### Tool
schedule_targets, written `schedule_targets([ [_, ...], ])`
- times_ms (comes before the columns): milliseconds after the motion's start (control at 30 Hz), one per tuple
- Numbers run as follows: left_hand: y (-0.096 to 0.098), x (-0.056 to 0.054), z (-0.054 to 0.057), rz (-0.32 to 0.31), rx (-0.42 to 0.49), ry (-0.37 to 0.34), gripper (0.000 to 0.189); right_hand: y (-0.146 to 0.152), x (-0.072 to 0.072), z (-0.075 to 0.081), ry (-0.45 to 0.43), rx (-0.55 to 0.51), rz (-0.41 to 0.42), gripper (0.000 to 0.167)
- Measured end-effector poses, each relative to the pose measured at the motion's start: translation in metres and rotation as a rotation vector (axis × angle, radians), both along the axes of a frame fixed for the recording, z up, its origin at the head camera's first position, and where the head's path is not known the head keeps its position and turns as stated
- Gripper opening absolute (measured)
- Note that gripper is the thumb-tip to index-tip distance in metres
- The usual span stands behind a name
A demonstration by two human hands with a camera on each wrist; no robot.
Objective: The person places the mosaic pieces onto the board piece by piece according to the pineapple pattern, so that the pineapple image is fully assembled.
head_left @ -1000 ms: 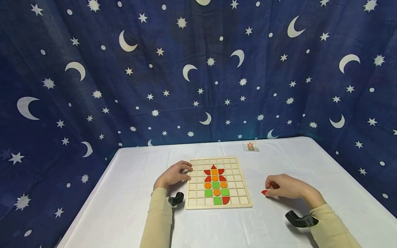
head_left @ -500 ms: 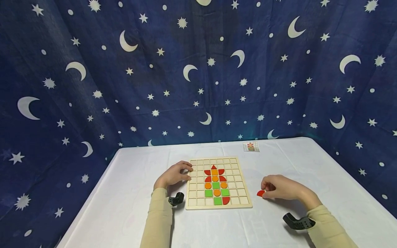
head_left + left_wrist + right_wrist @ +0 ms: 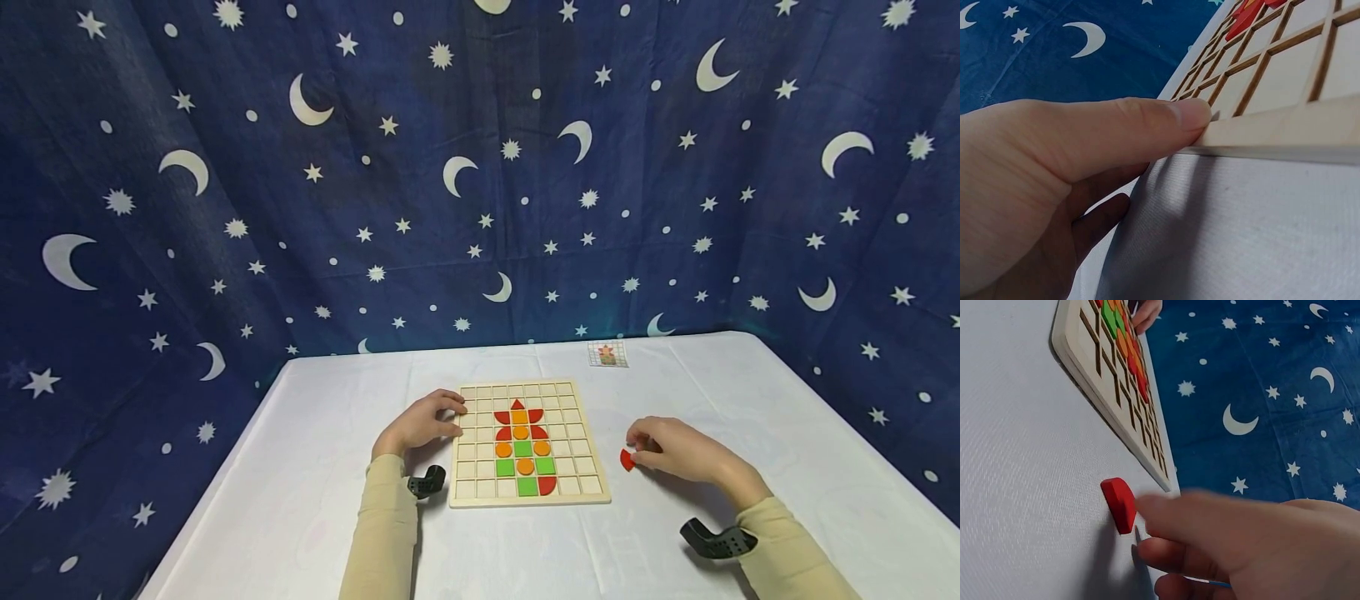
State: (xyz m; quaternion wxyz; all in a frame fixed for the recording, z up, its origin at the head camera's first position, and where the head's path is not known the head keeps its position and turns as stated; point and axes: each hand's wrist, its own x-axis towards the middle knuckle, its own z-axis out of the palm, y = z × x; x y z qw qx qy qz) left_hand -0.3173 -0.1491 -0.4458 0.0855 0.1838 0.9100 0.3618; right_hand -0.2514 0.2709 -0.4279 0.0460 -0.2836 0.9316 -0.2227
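Note:
My right hand (image 3: 678,450) pinches a red quarter-circle tile (image 3: 627,460) over the white cloth, to the right of the wooden grid board (image 3: 592,485). In the right wrist view the red tile (image 3: 1120,505) stands on edge at the thumb tip, its shadow on the cloth below. At the board's left edge rests my left hand (image 3: 420,423), fingers relaxed, with the thumb (image 3: 1188,115) on the wooden rim in the left wrist view. Red, orange and green tiles form a figure in the board's middle columns; at its bottom, a red quarter-circle sits right of a green square (image 3: 527,487).
A small picture card (image 3: 607,353) with a similar coloured figure on a grid lies near the back edge of the white-covered table (image 3: 315,467). Behind it hangs a dark blue curtain (image 3: 420,200) with moons and stars. A black wrist device (image 3: 718,540) sits on the right forearm.
My right hand has shifted left toward the board with the red tile, which has turned between the fingers and shows more of its face. The left hand and board stay put.

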Motion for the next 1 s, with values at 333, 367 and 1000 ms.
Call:
schedule_targets([
  [333, 0.0, 0.0, 0.0, 0.017, 0.006, -0.004, 0.032, -0.004, 0.0, -0.004, -0.014, 0.014, 0.014, 0.022],
  [367, 0.0, -0.001, 0.0, 0.016, 0.006, -0.004, 0.032, -0.003, 0.0, -0.004, -0.012, 0.014, 0.016, 0.022],
  [1000, -0.001, -0.001, 0.0, -0.025, 0.014, 0.006, 0.032, -0.08, 0.003, 0.005, 0.054, 0.003, 0.179, 0.017],
])
